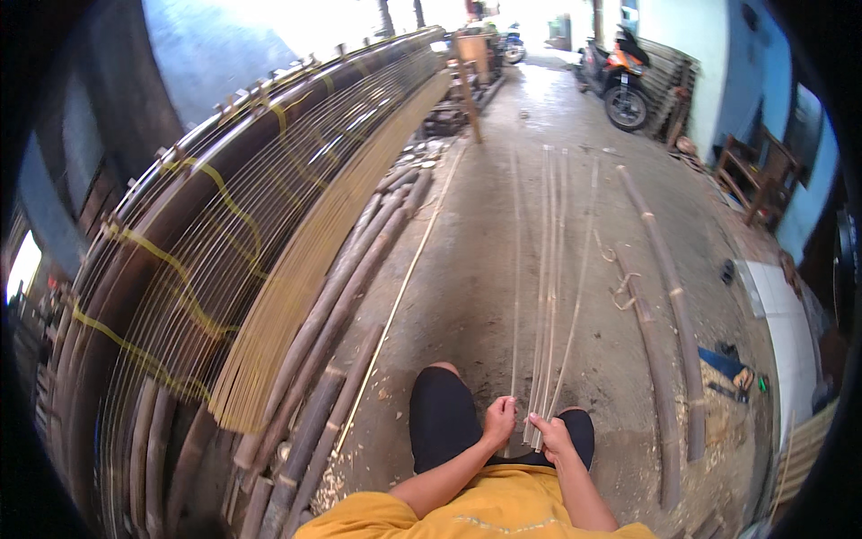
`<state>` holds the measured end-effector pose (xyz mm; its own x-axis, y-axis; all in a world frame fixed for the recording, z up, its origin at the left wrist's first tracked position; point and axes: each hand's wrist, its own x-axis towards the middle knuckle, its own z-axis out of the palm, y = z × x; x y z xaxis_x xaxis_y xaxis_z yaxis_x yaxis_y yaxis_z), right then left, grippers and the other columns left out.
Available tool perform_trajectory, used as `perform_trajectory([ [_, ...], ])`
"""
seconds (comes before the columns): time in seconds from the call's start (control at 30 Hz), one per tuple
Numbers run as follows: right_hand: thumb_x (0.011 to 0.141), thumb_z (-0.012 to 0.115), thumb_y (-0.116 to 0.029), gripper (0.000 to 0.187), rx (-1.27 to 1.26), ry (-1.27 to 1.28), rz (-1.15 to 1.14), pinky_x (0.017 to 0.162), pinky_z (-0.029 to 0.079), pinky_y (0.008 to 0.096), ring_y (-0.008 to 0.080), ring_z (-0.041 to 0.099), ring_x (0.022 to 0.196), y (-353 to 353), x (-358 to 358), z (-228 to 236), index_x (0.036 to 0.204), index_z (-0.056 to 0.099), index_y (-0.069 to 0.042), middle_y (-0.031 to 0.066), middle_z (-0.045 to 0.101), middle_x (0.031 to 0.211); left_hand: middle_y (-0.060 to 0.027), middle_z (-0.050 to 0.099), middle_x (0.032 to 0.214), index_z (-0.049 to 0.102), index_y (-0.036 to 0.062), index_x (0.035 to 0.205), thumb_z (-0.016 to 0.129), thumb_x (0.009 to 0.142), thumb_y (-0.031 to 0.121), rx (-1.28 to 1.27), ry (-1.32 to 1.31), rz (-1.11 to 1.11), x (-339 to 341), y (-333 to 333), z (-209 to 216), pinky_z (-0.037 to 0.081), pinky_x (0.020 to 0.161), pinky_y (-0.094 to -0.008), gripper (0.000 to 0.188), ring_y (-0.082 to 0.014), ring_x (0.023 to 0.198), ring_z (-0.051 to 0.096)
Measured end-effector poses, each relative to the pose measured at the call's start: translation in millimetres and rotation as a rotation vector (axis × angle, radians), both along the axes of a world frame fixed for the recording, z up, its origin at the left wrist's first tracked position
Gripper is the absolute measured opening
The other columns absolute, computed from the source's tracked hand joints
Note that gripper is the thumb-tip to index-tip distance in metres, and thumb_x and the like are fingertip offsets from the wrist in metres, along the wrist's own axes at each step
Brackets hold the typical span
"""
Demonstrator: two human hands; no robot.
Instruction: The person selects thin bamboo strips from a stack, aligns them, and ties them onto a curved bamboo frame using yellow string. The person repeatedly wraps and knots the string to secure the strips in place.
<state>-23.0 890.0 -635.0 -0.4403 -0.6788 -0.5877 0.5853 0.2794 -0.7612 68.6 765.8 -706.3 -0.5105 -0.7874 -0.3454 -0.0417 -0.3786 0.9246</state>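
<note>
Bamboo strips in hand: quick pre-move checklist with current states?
1. Left hand closed on a single strip: ok.
2. Right hand closed on the bundle of strips: ok.
3. Strips lie straight ahead along the concrete floor, not crossed: ok.
4. Far strip ends free of snags: cannot tell.
5. Bamboo poles on the right lie apart from the strips: ok.
6. Parked motorbike well beyond the strips: ok.

Both hands (525,427) apparently clenched, close together.
</note>
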Motion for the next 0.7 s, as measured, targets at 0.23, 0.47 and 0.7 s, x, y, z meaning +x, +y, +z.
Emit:
perform_trajectory([
  [0.23,0.094,0.069,-0.021,0.029,0.076,-0.076,0.111,0.070,0.058,0.0358,0.0213,0.070,0.084,-12.8,9.2,-27.5,0.114,0.065,-0.001,0.0085,0.070,0.100,-0.0001,0.062,0.076,0.070,0.0020,0.104,0.061,0.100,0.028,-0.044,-0.007,-0.219,23.5,-5.1,21.3,0.045,0.055,-0.0263,0.028,-0.0078,0.061,0.054],
  [0.47,0.095,0.068,-0.023,0.027,0.044,-0.093,0.208,0.062,0.055,0.0367,0.0201,0.067,0.076,-39.4,30.6,-54.1,0.112,0.064,-0.003,0.0063,0.068,0.093,-0.0020,0.068,0.083,0.073,0.0036,0.102,0.064,0.097,0.028,-0.088,-0.154,-0.196,59.1,-21.0,14.8,0.048,0.065,-0.0297,0.026,-0.0106,0.070,0.058],
  [0.7,0.097,0.064,-0.026,0.018,0.103,-0.068,0.216,0.051,0.050,0.0301,0.0146,0.064,0.067,-52.5,47.6,-57.2,0.103,0.063,-0.009,0.0020,0.066,0.085,-0.0145,0.074,0.097,0.071,0.0013,0.110,0.061,0.097,0.029,-0.228,-0.264,-0.162,70.8,-18.7,15.5,0.051,0.081,-0.0365,0.032,-0.0191,0.088,0.067],
])
